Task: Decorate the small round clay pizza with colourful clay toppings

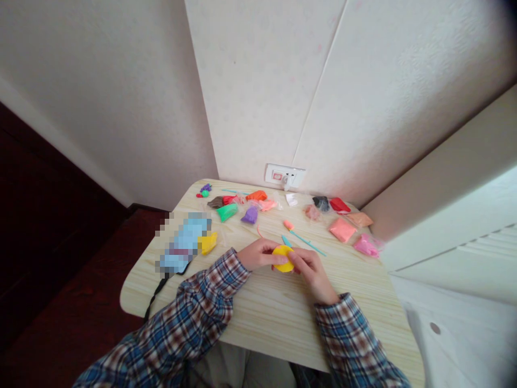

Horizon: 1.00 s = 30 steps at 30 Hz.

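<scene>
Head view, yellow disc (283,267): between the hands, over the middle of the table (274,320).
Left hand (257,255): thumb and fingers pinching its left side.
Right hand (310,267): pinching its right side.
Handling: probably light, soft, easily dented; best held gently by the rim.

The person wears a plaid shirt, its long sleeves (175,326) checked in blue, rusty brown, white and black, over greyish-beige trousers (236,364).
</scene>
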Each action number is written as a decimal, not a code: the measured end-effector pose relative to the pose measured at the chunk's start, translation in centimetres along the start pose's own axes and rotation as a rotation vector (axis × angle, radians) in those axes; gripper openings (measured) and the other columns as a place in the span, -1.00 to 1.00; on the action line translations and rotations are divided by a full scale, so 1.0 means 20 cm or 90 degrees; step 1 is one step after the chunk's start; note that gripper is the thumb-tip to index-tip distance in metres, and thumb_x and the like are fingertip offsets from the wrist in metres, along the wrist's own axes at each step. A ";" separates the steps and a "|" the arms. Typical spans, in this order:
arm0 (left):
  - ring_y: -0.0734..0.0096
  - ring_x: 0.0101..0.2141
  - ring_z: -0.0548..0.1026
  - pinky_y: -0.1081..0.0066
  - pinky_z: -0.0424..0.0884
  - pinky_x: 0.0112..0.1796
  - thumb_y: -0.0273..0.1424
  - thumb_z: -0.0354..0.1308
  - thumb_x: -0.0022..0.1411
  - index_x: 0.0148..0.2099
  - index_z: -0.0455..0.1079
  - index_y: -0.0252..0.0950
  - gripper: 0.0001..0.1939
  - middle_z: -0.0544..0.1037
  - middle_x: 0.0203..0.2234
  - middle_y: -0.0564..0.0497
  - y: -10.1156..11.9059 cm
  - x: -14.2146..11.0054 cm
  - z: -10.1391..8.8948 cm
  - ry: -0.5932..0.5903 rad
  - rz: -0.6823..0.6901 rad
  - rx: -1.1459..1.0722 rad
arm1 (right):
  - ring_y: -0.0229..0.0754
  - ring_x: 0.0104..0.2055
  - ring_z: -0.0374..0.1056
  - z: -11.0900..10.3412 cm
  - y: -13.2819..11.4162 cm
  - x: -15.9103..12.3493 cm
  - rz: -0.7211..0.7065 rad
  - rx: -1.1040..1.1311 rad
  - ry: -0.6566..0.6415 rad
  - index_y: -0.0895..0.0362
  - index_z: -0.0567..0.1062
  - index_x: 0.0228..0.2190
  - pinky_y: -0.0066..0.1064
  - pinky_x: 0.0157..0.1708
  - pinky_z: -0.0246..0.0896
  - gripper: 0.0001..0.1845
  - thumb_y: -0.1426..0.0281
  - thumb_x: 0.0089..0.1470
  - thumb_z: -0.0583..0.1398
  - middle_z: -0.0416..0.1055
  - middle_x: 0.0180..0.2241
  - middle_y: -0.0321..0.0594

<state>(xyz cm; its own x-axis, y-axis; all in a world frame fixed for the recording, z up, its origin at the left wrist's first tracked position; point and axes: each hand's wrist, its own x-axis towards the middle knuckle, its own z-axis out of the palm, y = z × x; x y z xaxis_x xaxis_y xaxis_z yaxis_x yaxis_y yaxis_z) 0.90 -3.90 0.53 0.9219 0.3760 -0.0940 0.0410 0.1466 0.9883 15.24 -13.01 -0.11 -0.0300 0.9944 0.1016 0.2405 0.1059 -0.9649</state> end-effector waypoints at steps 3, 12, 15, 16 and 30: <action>0.58 -0.59 0.29 0.56 0.25 -0.55 -0.18 0.29 -0.08 -0.46 0.42 -0.40 -0.67 0.41 -0.62 0.09 -0.01 0.00 0.00 0.004 -0.010 0.010 | -0.31 -0.57 0.06 0.00 0.00 0.00 0.006 0.000 0.016 0.17 0.45 -0.61 -0.45 -0.56 -0.03 -0.51 0.10 0.12 0.03 0.24 -0.64 -0.30; 0.58 -0.57 0.32 0.55 0.31 -0.53 -0.21 0.31 -0.12 -0.44 0.41 -0.39 -0.67 0.42 -0.59 0.10 -0.01 0.01 0.01 0.026 -0.013 -0.017 | -0.32 -0.56 0.05 0.00 0.01 0.00 0.001 -0.006 0.062 0.16 0.36 -0.62 -0.45 -0.55 -0.06 -0.54 0.12 0.14 0.02 0.18 -0.64 -0.34; 0.58 -0.57 0.31 0.55 0.30 -0.54 -0.21 0.31 -0.12 -0.44 0.40 -0.40 -0.67 0.42 -0.59 0.10 -0.01 0.01 0.00 0.042 -0.001 -0.019 | -0.31 -0.55 0.06 0.00 0.01 0.01 -0.007 -0.022 0.072 0.15 0.34 -0.62 -0.44 -0.54 -0.05 -0.54 0.12 0.15 0.00 0.14 -0.64 -0.34; 0.58 -0.57 0.31 0.55 0.29 -0.55 -0.20 0.31 -0.12 -0.43 0.41 -0.40 -0.66 0.43 -0.59 0.09 -0.01 0.01 0.00 0.051 0.000 -0.019 | -0.30 -0.55 0.06 -0.01 0.01 0.01 -0.010 -0.026 0.072 0.15 0.35 -0.61 -0.44 -0.53 -0.04 -0.54 0.11 0.15 -0.01 0.14 -0.64 -0.34; 0.52 -0.52 0.33 0.54 0.29 -0.53 -0.01 0.24 -0.11 -0.41 0.38 -0.40 -0.50 0.38 -0.57 0.06 0.01 0.01 0.00 0.107 0.026 -0.023 | -0.27 -0.50 0.17 -0.02 -0.01 0.01 -0.032 -0.028 0.043 0.15 0.44 -0.57 -0.43 -0.46 0.04 -0.55 0.13 0.14 0.02 0.30 -0.58 -0.28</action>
<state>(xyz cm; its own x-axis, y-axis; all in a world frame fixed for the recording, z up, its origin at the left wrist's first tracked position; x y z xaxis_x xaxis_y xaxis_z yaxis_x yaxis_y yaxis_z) 1.18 -3.76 0.69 0.8447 0.5300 -0.0750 -0.0126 0.1598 0.9871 15.47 -12.91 0.22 0.0220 0.9858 0.1666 0.2823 0.1538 -0.9469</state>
